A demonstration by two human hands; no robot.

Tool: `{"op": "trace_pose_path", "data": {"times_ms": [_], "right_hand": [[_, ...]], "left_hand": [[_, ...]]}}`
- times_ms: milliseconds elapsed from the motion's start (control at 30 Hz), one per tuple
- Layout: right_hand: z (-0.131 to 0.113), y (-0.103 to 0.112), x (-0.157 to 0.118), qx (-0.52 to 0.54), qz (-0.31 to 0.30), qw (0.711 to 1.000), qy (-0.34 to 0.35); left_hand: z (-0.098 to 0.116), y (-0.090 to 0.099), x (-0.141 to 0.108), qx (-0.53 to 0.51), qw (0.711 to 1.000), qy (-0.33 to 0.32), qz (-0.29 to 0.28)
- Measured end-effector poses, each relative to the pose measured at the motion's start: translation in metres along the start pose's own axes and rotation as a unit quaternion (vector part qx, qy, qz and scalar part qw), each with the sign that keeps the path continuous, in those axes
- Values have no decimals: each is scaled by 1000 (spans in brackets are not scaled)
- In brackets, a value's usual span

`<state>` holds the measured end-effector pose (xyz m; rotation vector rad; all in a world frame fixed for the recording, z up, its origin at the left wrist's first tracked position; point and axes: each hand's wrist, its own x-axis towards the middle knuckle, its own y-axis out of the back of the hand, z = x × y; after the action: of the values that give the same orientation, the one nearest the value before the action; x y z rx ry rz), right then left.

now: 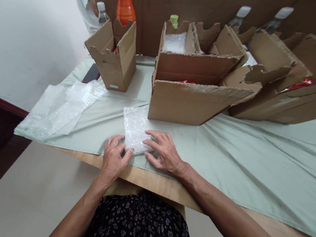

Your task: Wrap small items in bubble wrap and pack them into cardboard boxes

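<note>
A folded piece of bubble wrap (pixel 136 124) lies flat on the pale green cloth near the table's front edge. At its left side is my left hand (pixel 114 157), fingers apart, with the thumb touching the near left corner. My right hand (pixel 163 150) rests over its right side, fingers spread and fingertips on the wrap. Neither hand grips it. More bubble wrap (pixel 71 105) lies loose and crumpled to the left on the cloth.
Cardboard boxes (pixel 192 99) with dividers stand at the right, bottles poking up behind them. A smaller cardboard box (pixel 114 66) stands at the back left, near a phone (pixel 90 73) and an orange bottle (pixel 125 8). Another person's sleeve (pixel 85 9) shows behind.
</note>
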<state>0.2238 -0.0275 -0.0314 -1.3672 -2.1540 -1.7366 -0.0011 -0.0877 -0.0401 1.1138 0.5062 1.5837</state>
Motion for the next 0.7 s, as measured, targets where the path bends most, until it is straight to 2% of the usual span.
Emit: {"op": "trace_pose_path", "data": {"times_ms": [200, 367, 500, 700], "right_hand": [[2, -5, 0, -31, -56, 998, 7], [6, -5, -1, 32, -43, 998, -17], [6, -3, -1, 85, -31, 995, -28], [4, -3, 1, 97, -17, 995, -27]], "left_hand": [[2, 1, 0, -5, 1000, 2, 22], [5, 8, -8, -20, 998, -54, 17], [6, 13, -12, -26, 997, -73, 19], [7, 16, -13, -6, 995, -99, -2]]}}
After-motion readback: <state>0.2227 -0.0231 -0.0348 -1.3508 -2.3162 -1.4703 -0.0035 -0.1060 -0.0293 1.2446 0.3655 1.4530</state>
